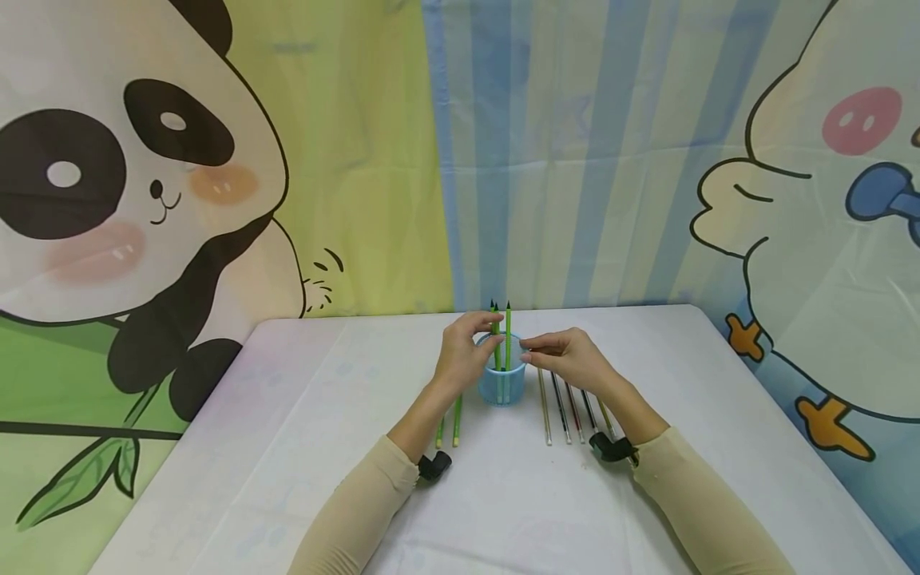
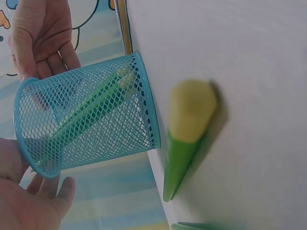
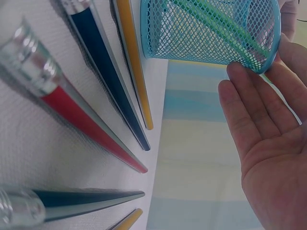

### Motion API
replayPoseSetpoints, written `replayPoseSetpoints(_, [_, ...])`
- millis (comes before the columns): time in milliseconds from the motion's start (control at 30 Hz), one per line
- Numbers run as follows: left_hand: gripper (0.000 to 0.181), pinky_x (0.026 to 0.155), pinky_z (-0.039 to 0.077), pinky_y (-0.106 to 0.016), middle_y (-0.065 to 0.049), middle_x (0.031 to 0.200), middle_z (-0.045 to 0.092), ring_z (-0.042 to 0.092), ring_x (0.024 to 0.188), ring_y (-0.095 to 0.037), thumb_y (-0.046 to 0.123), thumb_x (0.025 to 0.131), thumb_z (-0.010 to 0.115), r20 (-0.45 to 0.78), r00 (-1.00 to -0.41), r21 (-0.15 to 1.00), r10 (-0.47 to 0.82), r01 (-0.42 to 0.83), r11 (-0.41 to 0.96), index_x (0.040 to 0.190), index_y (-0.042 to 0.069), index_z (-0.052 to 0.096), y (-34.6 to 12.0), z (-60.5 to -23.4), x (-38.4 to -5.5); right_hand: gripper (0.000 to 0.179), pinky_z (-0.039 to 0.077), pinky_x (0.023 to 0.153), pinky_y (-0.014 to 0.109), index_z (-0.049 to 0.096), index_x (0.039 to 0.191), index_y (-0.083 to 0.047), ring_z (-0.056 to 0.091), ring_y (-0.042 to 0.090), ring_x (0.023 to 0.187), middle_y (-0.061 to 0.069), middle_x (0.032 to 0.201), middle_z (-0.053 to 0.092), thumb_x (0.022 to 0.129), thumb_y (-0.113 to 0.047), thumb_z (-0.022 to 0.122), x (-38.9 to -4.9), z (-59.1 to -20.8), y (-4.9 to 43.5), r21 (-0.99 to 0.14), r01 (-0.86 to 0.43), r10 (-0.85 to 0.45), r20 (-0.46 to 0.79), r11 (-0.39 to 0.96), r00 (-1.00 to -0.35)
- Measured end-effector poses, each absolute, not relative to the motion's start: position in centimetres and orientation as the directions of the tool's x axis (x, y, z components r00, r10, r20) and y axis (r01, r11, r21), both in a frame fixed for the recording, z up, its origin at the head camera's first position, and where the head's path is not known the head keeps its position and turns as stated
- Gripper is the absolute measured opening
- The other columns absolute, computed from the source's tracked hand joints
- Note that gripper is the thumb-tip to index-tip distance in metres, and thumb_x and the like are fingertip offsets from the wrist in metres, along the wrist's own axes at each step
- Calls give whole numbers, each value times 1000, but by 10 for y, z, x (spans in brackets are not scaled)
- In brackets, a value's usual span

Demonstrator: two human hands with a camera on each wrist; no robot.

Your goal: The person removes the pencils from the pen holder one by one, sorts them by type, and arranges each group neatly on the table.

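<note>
A light-blue mesh pen cup [image 1: 502, 386] stands on the white table with green pencils [image 1: 508, 327] in it, dark tips upward. Over its left rim my left hand [image 1: 463, 351] pinches a green pencil near the tip. My right hand [image 1: 571, 358] holds the cup's right rim between thumb and fingers, seen at the rim in the right wrist view too. Through the mesh, the left wrist view shows the pencils [image 2: 91, 108] leaning inside the cup [image 2: 105, 134]. Two more green pencils [image 1: 456, 423] lie beneath my left forearm.
Several paintbrushes [image 1: 561, 409] with dark, red and yellowish handles lie in a row under my right hand, right of the cup. The white table [image 1: 287, 447] ends at a cartoon-printed curtain [image 1: 359, 160] behind. A dark strap device [image 1: 611, 447] sits at the right wrist.
</note>
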State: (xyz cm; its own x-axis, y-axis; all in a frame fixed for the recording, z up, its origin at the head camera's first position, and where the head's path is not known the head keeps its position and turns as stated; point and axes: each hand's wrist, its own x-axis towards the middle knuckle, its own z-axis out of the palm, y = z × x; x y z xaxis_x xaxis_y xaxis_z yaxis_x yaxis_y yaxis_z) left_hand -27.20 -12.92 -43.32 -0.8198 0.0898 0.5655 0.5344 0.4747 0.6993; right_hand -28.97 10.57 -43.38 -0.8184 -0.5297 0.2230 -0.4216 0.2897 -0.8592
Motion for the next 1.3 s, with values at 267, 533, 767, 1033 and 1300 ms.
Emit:
replayPoseSetpoints(267, [30,94,62,-40,-8,117,72,74,102,-25,-2,88,81,558,-827,721,64,522,456,115,8,75,-129,-434,-273,35,62,93,37,75,127,-6,74,28,113,16,127,74,98,-25,75,-289,-433,106,-860,-420,-530,221,290,-819])
replayPoseSetpoints(533, [23,97,60,-32,-10,113,71,74,101,-25,-5,89,79,563,-823,725,68,533,436,110,2,74,-131,-434,-274,35,62,92,36,75,128,-6,74,28,113,15,126,74,98,-25,76,-290,-435,106,-853,-427,-530,222,301,-818])
replayPoseSetpoints(767, [24,97,59,-30,-11,115,72,75,101,-26,-7,89,78,565,-823,723,59,527,447,111,1,75,-131,-434,-273,37,62,93,38,74,129,-5,74,28,113,17,127,74,98,-25,75,-289,-433,105,-849,-430,-533,221,306,-817])
replayPoseSetpoints(1033, [23,97,60,-33,-11,115,72,75,100,-25,-7,90,76,588,-807,709,51,545,447,111,2,77,-132,-431,-272,35,62,92,37,75,127,-6,75,28,112,21,127,72,98,-25,75,-291,-435,105,-850,-436,-538,229,296,-811])
replayPoseSetpoints(1300, [25,97,61,-42,-12,117,70,74,104,-29,-6,92,74,597,-801,726,43,563,395,115,3,77,-134,-425,-269,36,62,92,36,74,128,-6,75,28,112,20,126,73,98,-26,76,-292,-436,106,-849,-443,-540,238,288,-807])
